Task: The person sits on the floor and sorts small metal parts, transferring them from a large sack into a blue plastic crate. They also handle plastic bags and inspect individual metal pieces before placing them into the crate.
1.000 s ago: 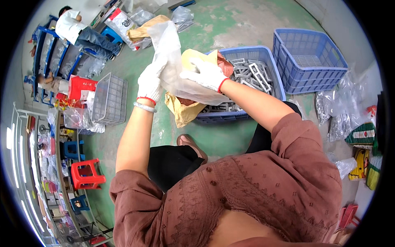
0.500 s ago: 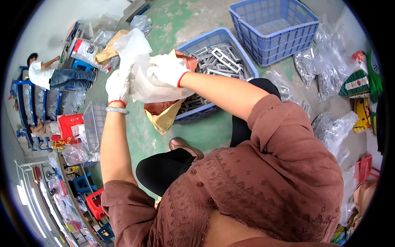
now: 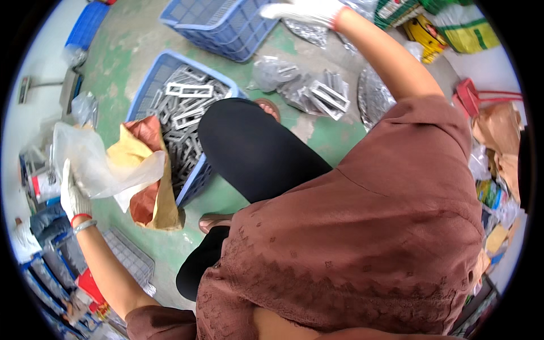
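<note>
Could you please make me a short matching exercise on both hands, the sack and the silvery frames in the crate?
Column one:
1. left hand
2. right hand
3. sack
4. silvery frames

Column two:
A. yellow and rust-coloured
B. heaped in the blue crate nearer the person
C. at the top edge of the picture
D. against the milky plastic

Pairs: 1-D, 2-C, 3-A, 4-B.

The left hand, in a white knit glove with a red cuff [image 3: 75,195], grips a translucent white plastic bag [image 3: 96,158] near a tan paper sack with reddish lining [image 3: 170,198], which leans against a blue plastic basket [image 3: 194,184] of grey rectangular frames [image 3: 184,107]. The white-gloved right hand [image 3: 309,12], fingers extended, is out beside a blue lattice-sided crate [image 3: 241,42].
</note>
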Demonstrator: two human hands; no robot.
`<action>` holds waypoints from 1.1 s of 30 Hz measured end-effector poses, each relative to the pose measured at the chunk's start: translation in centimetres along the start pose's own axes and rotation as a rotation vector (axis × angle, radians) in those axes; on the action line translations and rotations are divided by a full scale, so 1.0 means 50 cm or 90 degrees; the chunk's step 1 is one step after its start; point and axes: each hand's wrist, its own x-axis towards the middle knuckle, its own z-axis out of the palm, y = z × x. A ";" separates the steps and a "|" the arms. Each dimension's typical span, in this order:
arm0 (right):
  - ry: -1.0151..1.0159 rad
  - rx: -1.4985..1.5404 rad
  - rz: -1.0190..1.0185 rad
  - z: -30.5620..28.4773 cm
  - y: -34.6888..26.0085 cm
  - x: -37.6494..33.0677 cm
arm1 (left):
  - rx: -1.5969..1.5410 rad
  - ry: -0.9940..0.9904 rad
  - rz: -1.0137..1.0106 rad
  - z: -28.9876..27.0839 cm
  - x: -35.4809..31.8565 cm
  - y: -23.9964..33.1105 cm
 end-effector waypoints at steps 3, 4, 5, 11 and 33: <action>-0.188 -0.091 0.235 0.041 0.168 -0.210 | -0.054 -0.018 -0.103 0.004 0.023 -0.003; -0.241 -0.109 0.310 0.054 0.167 -0.279 | -0.028 -0.009 -0.112 0.000 0.031 -0.005; -0.231 -0.045 0.348 0.091 0.184 -0.337 | -0.032 -0.005 -0.107 0.001 0.037 -0.013; -0.216 0.149 0.388 0.219 0.110 -0.398 | 0.019 0.028 -0.120 0.038 0.028 0.018; -0.328 0.667 0.779 0.369 0.257 -0.284 | -0.020 0.019 -0.099 -0.049 -0.001 0.016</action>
